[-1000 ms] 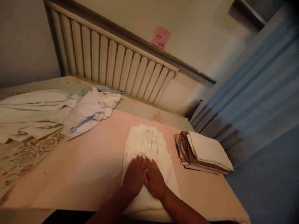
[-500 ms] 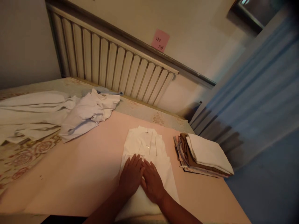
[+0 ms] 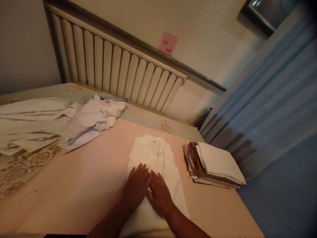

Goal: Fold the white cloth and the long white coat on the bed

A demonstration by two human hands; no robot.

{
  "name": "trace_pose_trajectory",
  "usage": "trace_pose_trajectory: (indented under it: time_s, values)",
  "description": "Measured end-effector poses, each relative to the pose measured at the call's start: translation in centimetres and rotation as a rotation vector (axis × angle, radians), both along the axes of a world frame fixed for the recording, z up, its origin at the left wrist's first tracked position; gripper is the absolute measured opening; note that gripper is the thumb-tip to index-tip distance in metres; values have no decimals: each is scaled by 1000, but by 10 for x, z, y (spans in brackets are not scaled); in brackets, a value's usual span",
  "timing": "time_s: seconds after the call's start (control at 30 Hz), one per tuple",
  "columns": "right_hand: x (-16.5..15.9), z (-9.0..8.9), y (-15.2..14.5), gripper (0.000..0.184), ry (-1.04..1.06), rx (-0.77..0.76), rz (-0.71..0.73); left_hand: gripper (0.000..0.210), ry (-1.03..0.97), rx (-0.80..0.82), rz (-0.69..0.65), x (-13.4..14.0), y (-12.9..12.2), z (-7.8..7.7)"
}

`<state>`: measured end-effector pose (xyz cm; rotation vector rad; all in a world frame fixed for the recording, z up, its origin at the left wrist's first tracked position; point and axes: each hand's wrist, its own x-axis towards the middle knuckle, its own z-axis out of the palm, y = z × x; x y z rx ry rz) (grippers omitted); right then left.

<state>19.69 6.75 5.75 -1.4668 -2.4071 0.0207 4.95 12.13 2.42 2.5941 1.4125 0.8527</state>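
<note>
A white shirt (image 3: pixel 168 158) lies folded into a long shape on the pink sheet (image 3: pixel 99 172), its collar end pointing away from me. My left hand (image 3: pixel 136 186) rests flat on the middle of the shirt, fingers stretched forward. Beside it, my right hand (image 3: pixel 160 193) also lies flat on the cloth, its fingertips touching the left hand's. Neither hand grips the fabric. Part of the shirt's middle is hidden under the hands and forearms.
To the right stands a stack of folded clothes (image 3: pixel 220 163), white on top. Crumpled pale garments (image 3: pixel 91 120) and white clothes (image 3: pixel 32 115) lie at the left on a flowered cover (image 3: pixel 27 168). Behind are a radiator (image 3: pixel 116 62) and, at right, a blue curtain (image 3: pixel 267 99).
The whole view has shifted slightly, so things appear a little further left. Both hands stay flat on the shirt, which looks unchanged.
</note>
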Motion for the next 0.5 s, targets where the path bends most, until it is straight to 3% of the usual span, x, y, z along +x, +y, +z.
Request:
trace_pose_trajectory:
  time_s: [0.5]
  values:
    - [-1, 3, -1, 51, -15, 7, -4, 36, -7, 19, 7, -1, 1, 0]
